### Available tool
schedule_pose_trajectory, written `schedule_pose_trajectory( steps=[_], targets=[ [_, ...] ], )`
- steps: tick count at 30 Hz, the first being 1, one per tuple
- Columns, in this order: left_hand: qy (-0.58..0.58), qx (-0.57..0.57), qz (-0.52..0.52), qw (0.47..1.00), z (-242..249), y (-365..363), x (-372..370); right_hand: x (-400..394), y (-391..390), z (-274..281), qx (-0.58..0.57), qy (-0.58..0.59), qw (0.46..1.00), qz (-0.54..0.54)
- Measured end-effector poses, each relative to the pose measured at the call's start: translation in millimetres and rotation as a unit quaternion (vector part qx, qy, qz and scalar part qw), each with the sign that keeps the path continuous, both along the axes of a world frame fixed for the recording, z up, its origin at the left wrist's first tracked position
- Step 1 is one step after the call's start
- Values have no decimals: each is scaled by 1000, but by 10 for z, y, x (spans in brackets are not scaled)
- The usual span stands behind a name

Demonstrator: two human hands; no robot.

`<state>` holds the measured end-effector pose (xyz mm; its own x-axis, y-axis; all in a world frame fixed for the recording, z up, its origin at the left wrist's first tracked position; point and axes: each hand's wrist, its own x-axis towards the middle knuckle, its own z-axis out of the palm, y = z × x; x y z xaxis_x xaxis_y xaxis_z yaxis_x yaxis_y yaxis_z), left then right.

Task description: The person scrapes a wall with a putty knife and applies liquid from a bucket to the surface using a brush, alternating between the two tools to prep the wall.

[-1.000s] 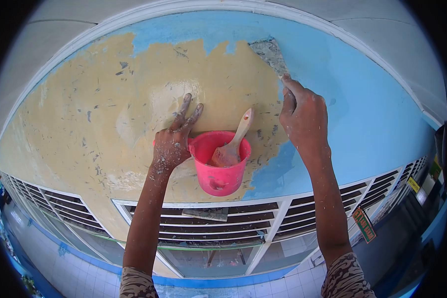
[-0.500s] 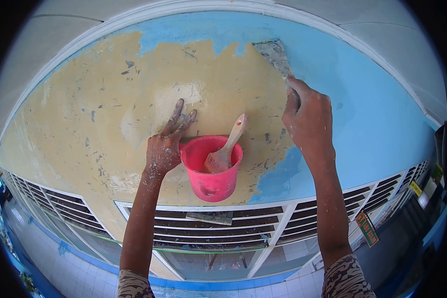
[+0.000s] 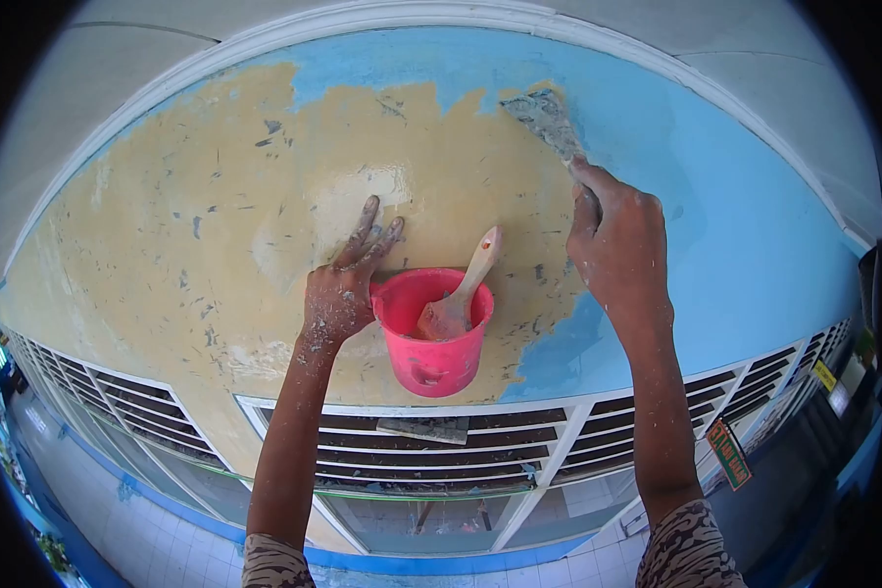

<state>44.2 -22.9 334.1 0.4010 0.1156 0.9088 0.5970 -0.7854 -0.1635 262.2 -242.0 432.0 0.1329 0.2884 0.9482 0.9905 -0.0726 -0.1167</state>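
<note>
My right hand (image 3: 622, 235) is closed around a putty knife (image 3: 544, 118). Its stained blade lies against the wall where blue paint meets a bare beige area. On the left, my left hand (image 3: 338, 299) is beside a pink bucket (image 3: 433, 363), gripping it at the rim or handle; that grip is partly hidden. Two of its fingers stretch up against the beige wall (image 3: 235, 216). A paintbrush (image 3: 475, 269) leans inside the bucket, bristles down and wooden handle sticking out. Whitish and blue flecks cover the left hand and forearm.
Blue paint (image 3: 725, 225) covers the wall's right side and top strip. Below are white-framed louvre windows (image 3: 519, 431), with a flat grey piece (image 3: 426, 429) lying on the slats. A white moulding (image 3: 441, 15) runs along the top. A small sign (image 3: 728, 454) hangs at lower right.
The view has shifted slightly, so the wall, bucket and hands appear a little further right. The putty knife and right hand sit slightly lower. Both grips look the same.
</note>
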Motion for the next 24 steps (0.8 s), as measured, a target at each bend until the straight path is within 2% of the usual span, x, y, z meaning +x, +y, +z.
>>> schedule_pose_trajectory(
  steps=[3,5,11,15,19,24],
  targets=[
    [1,17,14,1000,-23,73,5,14,14,-43,-9,34,999,13],
    [3,0,6,1000,-22,45,9,118,67,-108,22,-14,1000,6],
    [0,-5,16,1000,-10,38,14,222,237,-99,53,-40,998,10],
    [22,-51,27,998,27,-76,-5,68,161,48,32,-20,999,13],
    [26,-41,23,999,19,-54,-17,-118,18,-42,-4,13,1000,21],
    [37,-31,29,998,16,-57,-21,159,98,-238,8,-4,1000,13]
  ],
)
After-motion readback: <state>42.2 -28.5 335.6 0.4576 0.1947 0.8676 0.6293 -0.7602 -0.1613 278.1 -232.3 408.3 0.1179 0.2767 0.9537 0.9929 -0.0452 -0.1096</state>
